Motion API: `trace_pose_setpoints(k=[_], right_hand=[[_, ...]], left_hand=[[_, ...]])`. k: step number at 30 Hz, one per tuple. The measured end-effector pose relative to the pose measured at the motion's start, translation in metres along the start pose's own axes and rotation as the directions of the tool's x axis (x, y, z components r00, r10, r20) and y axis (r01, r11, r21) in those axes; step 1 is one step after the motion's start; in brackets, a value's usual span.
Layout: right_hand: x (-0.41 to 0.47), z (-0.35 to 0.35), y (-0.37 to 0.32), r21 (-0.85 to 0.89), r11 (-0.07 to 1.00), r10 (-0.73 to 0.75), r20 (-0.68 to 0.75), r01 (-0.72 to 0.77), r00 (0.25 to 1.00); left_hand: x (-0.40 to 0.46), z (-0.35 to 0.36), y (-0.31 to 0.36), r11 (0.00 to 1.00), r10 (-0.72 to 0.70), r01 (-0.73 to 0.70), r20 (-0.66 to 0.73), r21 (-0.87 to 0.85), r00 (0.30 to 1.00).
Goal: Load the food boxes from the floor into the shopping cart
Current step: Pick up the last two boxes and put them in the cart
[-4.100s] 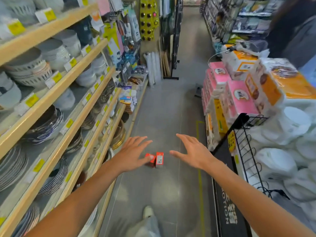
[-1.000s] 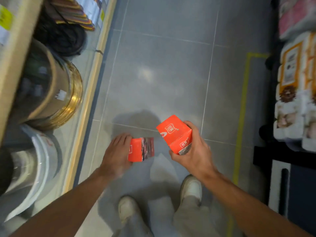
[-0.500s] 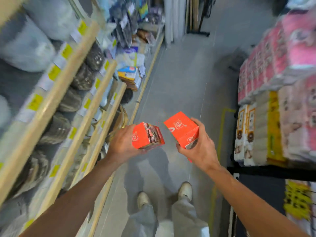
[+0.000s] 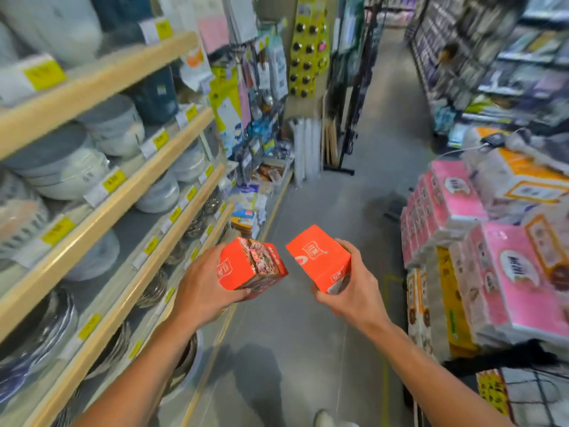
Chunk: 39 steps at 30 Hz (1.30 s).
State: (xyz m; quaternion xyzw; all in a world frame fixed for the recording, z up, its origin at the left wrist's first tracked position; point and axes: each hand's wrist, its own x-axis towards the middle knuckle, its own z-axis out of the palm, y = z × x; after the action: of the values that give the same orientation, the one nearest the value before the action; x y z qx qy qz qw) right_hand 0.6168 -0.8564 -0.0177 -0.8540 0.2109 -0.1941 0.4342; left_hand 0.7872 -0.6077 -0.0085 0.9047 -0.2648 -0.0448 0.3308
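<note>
Two orange-red food boxes are held up at chest height in the middle of the aisle. My left hand [image 4: 203,291] grips the left box [image 4: 249,265], which shows a food picture on one face. My right hand [image 4: 354,291] grips the right box [image 4: 320,260], tilted with a plain orange face up. The boxes sit close together without touching. At the bottom right corner a black wire frame [image 4: 529,392] with a yellow sign shows; it may be the shopping cart.
Wooden shelves [image 4: 117,192] with bowls and plates line the left side. Stacked pink and orange tissue packs [image 4: 480,241] stand on the right. The grey floor [image 4: 335,192] of the aisle runs ahead between them. My shoe [image 4: 323,419] shows at the bottom.
I have stood up from the floor with a box in each hand. The view rose from the floor tiles to the aisle, and both boxes came up to chest height.
</note>
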Motion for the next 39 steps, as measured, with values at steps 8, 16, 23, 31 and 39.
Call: trace_pose_setpoints(k=[8,16,23,31,39], right_hand=[[0.016,0.033,-0.052,0.147,0.958,-0.279,0.259,0.248,0.925],[-0.06,0.114,-0.139,0.443,0.8,-0.6,0.557,0.405,0.574],[-0.221,0.158,-0.221,0.673,0.629,-0.769,0.612,0.388,0.186],[-0.454,0.192,-0.281,0.775,0.546,-0.777,0.611,0.318,-0.154],[-0.659,0.219,-0.317,0.836,0.519,-0.738,0.544,0.179,-0.399]], left_hand=[[-0.103,-0.064,0.013,0.955,-0.29,0.297,-0.294,-0.023,0.911],[-0.32,-0.115,0.024,0.744,-0.585,0.659,-0.585,-0.109,0.562],[-0.526,-0.121,0.065,0.559,-0.656,0.759,-0.738,-0.334,0.158],[-0.756,-0.101,0.097,0.355,-0.608,0.791,-0.766,-0.499,-0.211],[-0.93,-0.087,0.119,0.175,-0.537,0.726,-0.682,-0.665,-0.496]])
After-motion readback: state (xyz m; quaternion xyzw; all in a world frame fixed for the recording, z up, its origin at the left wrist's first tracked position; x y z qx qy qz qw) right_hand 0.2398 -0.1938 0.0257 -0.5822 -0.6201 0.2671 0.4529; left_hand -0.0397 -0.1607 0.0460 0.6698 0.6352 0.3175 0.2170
